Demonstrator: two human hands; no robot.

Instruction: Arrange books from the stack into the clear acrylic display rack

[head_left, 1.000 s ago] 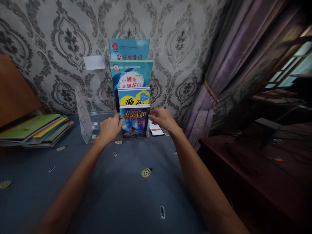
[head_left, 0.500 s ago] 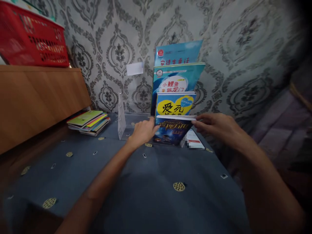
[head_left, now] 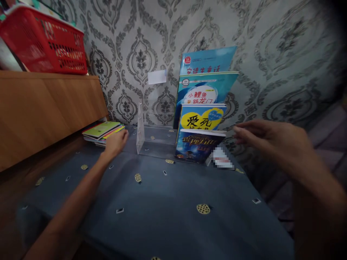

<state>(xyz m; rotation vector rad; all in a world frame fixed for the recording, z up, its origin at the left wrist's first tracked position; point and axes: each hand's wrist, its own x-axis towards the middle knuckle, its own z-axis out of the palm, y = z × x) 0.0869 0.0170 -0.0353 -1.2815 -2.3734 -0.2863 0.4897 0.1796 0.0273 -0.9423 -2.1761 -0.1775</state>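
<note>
My left hand (head_left: 116,141) is at the right end of a stack of thin books (head_left: 100,130), its fingers loosely bent and partly hidden; I see nothing held in it. To the right, my right hand (head_left: 273,139) hovers in the air with fingers loosely curved and apart from any book. Nearest to it stands a dark blue book (head_left: 197,146) with gold lettering, at the front of a clear tiered stand (head_left: 155,148). Behind that book rise a blue and yellow book (head_left: 202,117), a teal book (head_left: 206,86) and a light blue book (head_left: 208,59).
A blue patterned cloth (head_left: 162,202) covers the table. Partly blurred out, a flat white item (head_left: 223,160) lies right of the stand. At the left, a red basket (head_left: 54,43) sits on a wooden cabinet (head_left: 51,108). Patterned wallpaper (head_left: 116,47) backs the table.
My left hand has left the stand and moved left to the book stack. My right hand has let go of the dark blue book and drawn away to the right. The view has shifted slightly.
</note>
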